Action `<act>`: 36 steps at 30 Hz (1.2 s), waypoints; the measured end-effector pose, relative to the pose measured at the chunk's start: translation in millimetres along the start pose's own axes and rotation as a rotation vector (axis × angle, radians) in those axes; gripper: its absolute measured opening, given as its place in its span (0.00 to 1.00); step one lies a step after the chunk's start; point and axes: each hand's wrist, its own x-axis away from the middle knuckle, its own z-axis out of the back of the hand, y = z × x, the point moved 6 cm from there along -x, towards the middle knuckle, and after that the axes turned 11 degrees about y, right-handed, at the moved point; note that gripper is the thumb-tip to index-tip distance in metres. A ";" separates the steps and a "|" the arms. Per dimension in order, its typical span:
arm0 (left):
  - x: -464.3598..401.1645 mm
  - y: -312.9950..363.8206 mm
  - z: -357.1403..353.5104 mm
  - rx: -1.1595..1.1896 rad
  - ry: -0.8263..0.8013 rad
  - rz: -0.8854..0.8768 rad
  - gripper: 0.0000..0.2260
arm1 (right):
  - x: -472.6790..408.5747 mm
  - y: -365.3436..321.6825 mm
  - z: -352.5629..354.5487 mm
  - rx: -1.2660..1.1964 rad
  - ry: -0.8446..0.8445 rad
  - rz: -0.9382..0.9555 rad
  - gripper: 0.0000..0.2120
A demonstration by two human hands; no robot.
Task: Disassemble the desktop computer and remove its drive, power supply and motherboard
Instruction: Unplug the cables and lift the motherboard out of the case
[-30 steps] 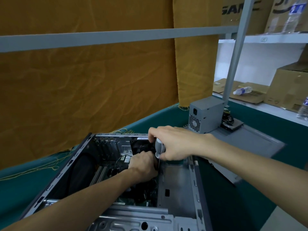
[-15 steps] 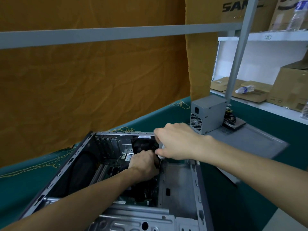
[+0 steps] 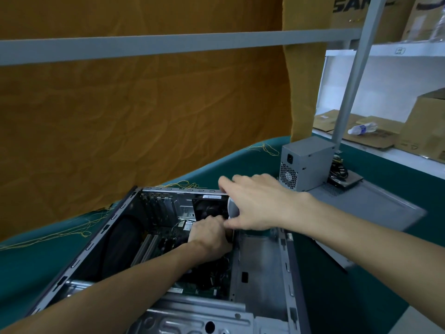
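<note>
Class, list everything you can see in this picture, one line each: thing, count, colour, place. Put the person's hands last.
computer case: one, grey, open, on the green table, near.
motherboard: one, green, inside the case.
power supply: one, grey, upright on the side panel.
side panel: one, grey, flat, right of the case.
screwdriver: one, pale handle, mostly hidden under the right hand.
table: one, green cover.
curtain: orange, behind the table.
cardboard boxes: several, brown, on white shelves.
water bottle: one, clear, lying on the shelf.
left hand: inside the case.
right hand: over the screwdriver handle.
</note>
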 end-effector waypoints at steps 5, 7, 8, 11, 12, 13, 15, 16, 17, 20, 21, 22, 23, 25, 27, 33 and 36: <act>0.1 2.3 2.1 0.015 0.010 -0.013 0.10 | 1.5 6.0 -8.9 -0.380 -0.110 -0.036 0.14; -0.1 2.5 1.9 0.006 0.013 -0.008 0.11 | 4.7 4.0 -7.7 -0.333 -0.138 -0.001 0.18; 0.2 2.3 1.5 -0.001 0.012 -0.005 0.11 | 4.5 2.9 -5.9 -0.183 -0.076 0.007 0.19; 0.8 2.1 0.7 -0.016 0.004 -0.018 0.16 | 0.5 -1.4 -0.4 0.040 0.087 -0.006 0.21; 0.6 2.8 1.2 -0.024 -0.001 -0.028 0.16 | -0.1 -2.6 -3.0 -0.070 0.061 0.004 0.16; 0.2 3.8 1.8 -0.037 -0.004 -0.034 0.15 | 0.1 -2.0 -5.5 -0.193 -0.004 0.012 0.12; -1.4 5.7 2.5 -0.057 -0.009 -0.034 0.14 | 1.6 -2.7 -5.4 -0.272 -0.111 0.037 0.17; -1.8 6.3 2.2 -0.066 -0.014 -0.034 0.14 | 1.8 -3.7 -4.8 -0.190 -0.095 0.049 0.17; -2.0 7.1 2.0 -0.075 -0.019 -0.036 0.15 | 1.7 -4.8 -0.8 -0.071 -0.034 0.046 0.18; -1.7 5.6 1.0 -0.075 -0.008 -0.031 0.17 | -0.7 -3.1 0.5 0.035 0.072 0.009 0.19; -1.5 5.1 0.6 -0.068 -0.003 -0.027 0.18 | -0.3 -1.8 -3.4 -0.083 0.027 0.009 0.14; -1.9 5.2 0.6 -0.062 0.003 -0.027 0.17 | 0.6 0.1 -5.6 -0.196 -0.050 0.007 0.12; -1.5 5.0 0.9 -0.059 0.010 -0.026 0.16 | 1.7 0.9 -5.3 -0.261 -0.102 0.014 0.14; -1.2 5.1 1.9 -0.043 0.017 -0.016 0.14 | 3.4 0.6 -3.9 -0.168 -0.084 0.028 0.19; -1.3 5.7 1.0 -0.027 0.011 -0.026 0.12 | 2.9 0.8 -0.3 0.054 0.036 -0.005 0.24; -0.5 5.5 3.5 -0.015 0.023 -0.013 0.09 | 3.7 -1.4 -3.7 -0.198 -0.115 0.026 0.20; -2.0 4.8 -0.2 -0.022 0.023 -0.019 0.11 | 3.1 -4.6 0.0 0.084 0.024 -0.005 0.23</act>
